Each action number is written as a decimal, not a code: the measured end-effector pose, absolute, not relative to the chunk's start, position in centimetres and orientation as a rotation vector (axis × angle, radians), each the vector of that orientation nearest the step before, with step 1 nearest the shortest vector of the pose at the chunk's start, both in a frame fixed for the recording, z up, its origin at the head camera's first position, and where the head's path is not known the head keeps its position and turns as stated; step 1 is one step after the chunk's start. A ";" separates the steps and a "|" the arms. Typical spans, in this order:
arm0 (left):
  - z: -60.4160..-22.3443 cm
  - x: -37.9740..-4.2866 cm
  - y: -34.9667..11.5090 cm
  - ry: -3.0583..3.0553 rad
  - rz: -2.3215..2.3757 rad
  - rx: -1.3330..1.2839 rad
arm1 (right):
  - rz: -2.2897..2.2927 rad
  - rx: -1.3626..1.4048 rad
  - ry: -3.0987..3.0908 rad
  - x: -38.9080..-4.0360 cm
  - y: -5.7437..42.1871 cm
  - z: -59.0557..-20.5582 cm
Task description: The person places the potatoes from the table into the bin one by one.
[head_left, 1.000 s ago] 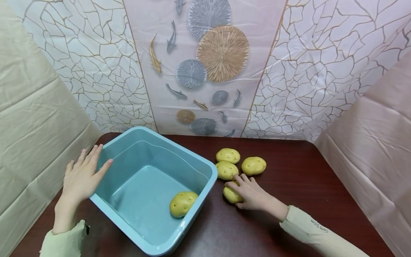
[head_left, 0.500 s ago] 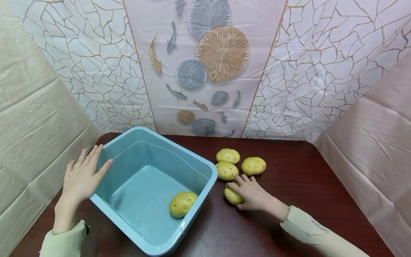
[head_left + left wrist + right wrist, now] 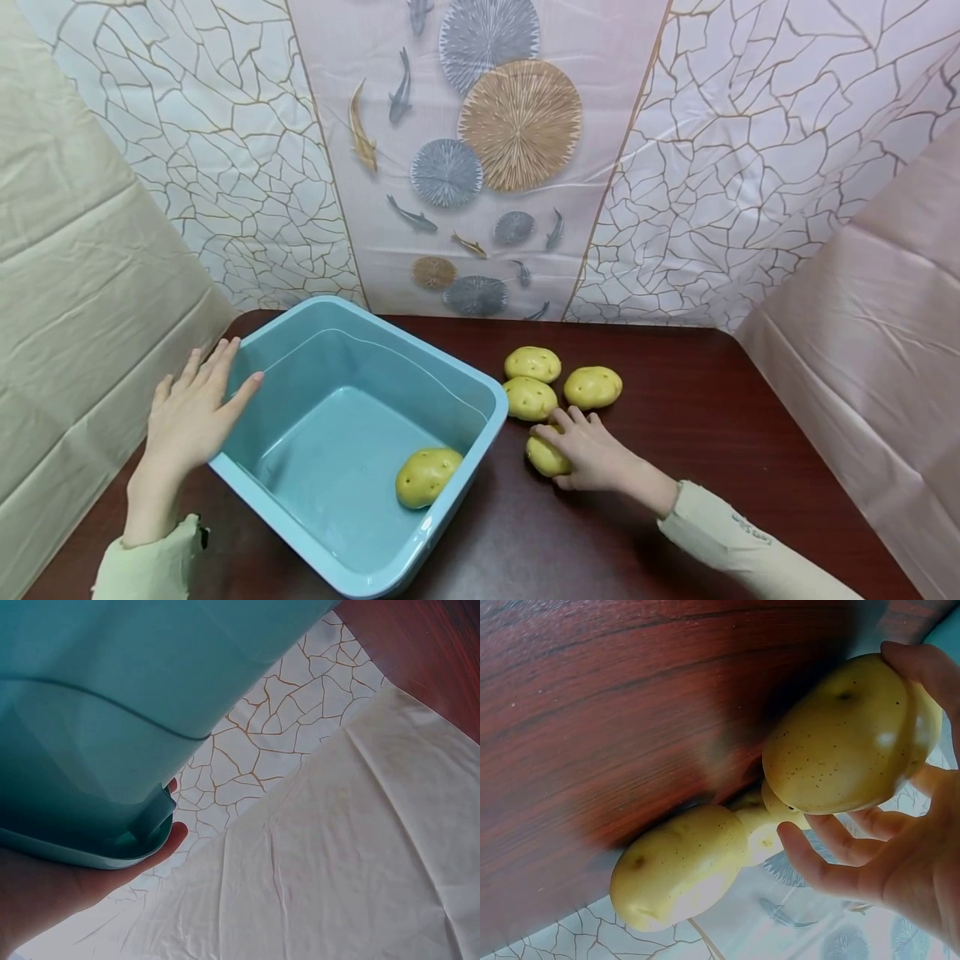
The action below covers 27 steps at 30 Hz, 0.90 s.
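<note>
My right hand [image 3: 592, 454] grips a yellow potato [image 3: 547, 456] on the table, to the right of the blue plastic basin [image 3: 345, 554]. In the right wrist view, thumb and fingers lie round that potato [image 3: 847, 742], with one finger stretched out beside it. Just behind it are three more potatoes: one near the basin [image 3: 529, 398], one farther back [image 3: 532, 364] and one to the right [image 3: 592, 387]. Another potato [image 3: 428, 477] lies inside the basin by its right wall. At the basin's left rim rests my left hand [image 3: 191, 412], its fingers straight and spread.
The dark red-brown wooden table [image 3: 697, 417] extends to the right of the potatoes. A patterned cloth [image 3: 465, 167] hangs behind the table's back edge. Plain beige cloth [image 3: 90, 267] closes off the left side, and pinkish cloth [image 3: 862, 333] the right.
My right hand and the potato it holds have shifted very slightly to the right. The left hand, the basin and the other potatoes stay in place.
</note>
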<state>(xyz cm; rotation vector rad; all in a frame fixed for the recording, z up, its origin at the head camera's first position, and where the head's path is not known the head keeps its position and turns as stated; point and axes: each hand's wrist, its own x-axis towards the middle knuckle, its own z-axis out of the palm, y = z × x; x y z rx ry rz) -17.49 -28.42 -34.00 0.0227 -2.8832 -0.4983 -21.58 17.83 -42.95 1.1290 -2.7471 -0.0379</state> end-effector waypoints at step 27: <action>-33.9 -17.4 -28.4 -2.886 -0.490 0.008 | -0.026 1.086 -2.715 -21.2 18.6 -41.3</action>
